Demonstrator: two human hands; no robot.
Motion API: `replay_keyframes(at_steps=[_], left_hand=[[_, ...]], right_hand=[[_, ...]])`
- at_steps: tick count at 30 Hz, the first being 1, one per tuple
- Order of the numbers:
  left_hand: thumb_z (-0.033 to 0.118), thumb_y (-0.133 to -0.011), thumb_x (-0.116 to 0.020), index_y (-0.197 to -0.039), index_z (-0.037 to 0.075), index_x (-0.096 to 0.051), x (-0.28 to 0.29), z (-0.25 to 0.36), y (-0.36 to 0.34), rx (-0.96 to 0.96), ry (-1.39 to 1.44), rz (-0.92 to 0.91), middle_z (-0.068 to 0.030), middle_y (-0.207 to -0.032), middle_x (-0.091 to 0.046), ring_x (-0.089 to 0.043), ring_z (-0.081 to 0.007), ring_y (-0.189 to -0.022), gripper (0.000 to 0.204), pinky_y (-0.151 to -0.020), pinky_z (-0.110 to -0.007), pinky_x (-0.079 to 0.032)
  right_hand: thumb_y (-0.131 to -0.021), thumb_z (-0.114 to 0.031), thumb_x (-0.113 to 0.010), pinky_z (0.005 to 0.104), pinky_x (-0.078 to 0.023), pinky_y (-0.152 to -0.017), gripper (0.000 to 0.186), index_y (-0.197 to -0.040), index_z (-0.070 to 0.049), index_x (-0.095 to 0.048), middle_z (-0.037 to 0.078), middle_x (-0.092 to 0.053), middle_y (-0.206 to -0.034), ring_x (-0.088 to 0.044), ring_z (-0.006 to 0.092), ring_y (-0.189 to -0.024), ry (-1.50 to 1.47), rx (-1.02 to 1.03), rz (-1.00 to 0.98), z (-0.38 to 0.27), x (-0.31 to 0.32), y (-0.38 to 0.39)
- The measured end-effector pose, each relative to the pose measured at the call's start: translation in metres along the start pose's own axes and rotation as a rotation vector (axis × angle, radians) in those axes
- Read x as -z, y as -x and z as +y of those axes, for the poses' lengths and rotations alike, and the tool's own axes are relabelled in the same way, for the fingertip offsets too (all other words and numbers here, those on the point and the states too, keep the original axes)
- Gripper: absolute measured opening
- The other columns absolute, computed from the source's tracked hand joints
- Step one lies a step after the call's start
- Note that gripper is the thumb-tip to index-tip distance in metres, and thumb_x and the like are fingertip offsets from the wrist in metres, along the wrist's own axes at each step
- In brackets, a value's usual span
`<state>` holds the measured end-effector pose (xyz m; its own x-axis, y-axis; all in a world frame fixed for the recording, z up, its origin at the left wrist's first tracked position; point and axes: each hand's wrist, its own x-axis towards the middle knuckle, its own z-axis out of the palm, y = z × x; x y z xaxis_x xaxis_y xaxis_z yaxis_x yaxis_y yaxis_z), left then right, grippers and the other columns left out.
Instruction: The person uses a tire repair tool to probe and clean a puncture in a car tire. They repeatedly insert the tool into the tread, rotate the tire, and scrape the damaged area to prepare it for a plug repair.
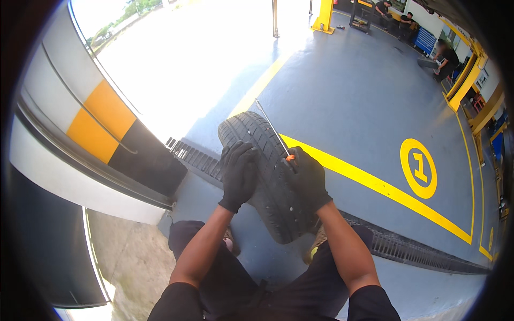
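- tire [267, 176]: sitting at ctr of frame, tread facing the cam, lower end showing btwn the wearer's shoes [319, 242]
- l. hand [239, 174], blk glove: resting on tire's l. side, fingers bending over the tread; can't tell if its grip is closing on anything
- r. hand [305, 179], blk glove: grip is pinching the orange/blk handle of a long-shafted tool [274, 130], hand also pressing against tire's r. side
- tool shaft: slanting up & l. across the tread, tip pointing to upper ctr
- drain grate [399, 247]: running behind the tire, mid l. to lower r.
- yellow line [369, 182]: crossing blue-gray floor [342, 101] to lower r.
- co-workers [445, 58]: sitting upper r., nr a blue cabinet [425, 40]
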<state>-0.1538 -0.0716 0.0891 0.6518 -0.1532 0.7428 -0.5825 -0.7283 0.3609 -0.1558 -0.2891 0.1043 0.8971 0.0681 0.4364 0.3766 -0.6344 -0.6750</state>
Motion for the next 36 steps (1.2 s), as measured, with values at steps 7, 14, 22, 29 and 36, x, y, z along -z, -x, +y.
replay_keyframes(at_steps=[7, 14, 22, 29, 36], left_hand=[[0.011, -0.098, -0.055, -0.107, 0.001, -0.069, -0.007, 0.003, 0.007, 0.032, 0.074, 0.229, -0.0186, -0.121, -0.068, -0.062, -0.0371, -0.120, 0.020, -0.107, -0.048, -0.045], [0.011, -0.100, -0.055, -0.105, 0.000, -0.067, -0.005, 0.000, 0.008, 0.077, 0.095, 0.241, -0.0182, -0.118, -0.067, -0.063, -0.0343, -0.115, 0.018, -0.102, -0.045, -0.047], [0.010, -0.100, -0.055, -0.107, 0.000, -0.067, -0.011, 0.002, 0.005, 0.107, 0.139, 0.244, -0.0172, -0.121, -0.065, -0.061, -0.0329, -0.118, 0.017, -0.105, -0.044, -0.046], [0.008, -0.100, -0.055, -0.107, 0.000, -0.067, -0.011, 0.002, 0.004, 0.110, 0.114, 0.234, -0.0174, -0.120, -0.065, -0.061, -0.0325, -0.117, 0.017, -0.105, -0.044, -0.046], [0.006, -0.095, -0.056, -0.103, 0.000, -0.067, -0.011, -0.001, -0.002, 0.104, 0.139, 0.252, -0.0172, -0.115, -0.067, -0.063, -0.0355, -0.112, 0.015, -0.100, -0.046, -0.047]], right_hand=[[-0.093, -0.029, -0.069, 0.0477, -0.055, -0.077, 0.033, -0.112, -0.003, -0.065, 0.018, -0.071, -0.099, -0.070, 0.0377, -0.091, -0.058, 0.020, 0.021, 0.004, -0.004, 0.001], [-0.091, -0.029, -0.069, 0.0494, -0.054, -0.077, 0.034, -0.114, -0.003, -0.065, 0.019, -0.069, -0.099, -0.068, 0.0392, -0.089, -0.029, 0.093, 0.038, 0.006, -0.009, 0.003], [-0.091, -0.027, -0.068, 0.0487, -0.054, -0.077, 0.033, -0.115, -0.004, -0.066, 0.017, -0.068, -0.099, -0.068, 0.0369, -0.091, 0.032, 0.153, 0.112, 0.009, -0.014, 0.003], [-0.090, -0.027, -0.068, 0.0483, -0.054, -0.080, 0.034, -0.116, -0.005, -0.065, 0.017, -0.069, -0.100, -0.068, 0.0369, -0.093, 0.025, 0.130, 0.076, 0.010, -0.014, 0.004], [-0.090, -0.027, -0.068, 0.0483, -0.054, -0.082, 0.036, -0.119, -0.005, -0.065, 0.017, -0.069, -0.104, -0.068, 0.0370, -0.096, 0.014, 0.153, 0.056, 0.009, -0.012, 0.001]])
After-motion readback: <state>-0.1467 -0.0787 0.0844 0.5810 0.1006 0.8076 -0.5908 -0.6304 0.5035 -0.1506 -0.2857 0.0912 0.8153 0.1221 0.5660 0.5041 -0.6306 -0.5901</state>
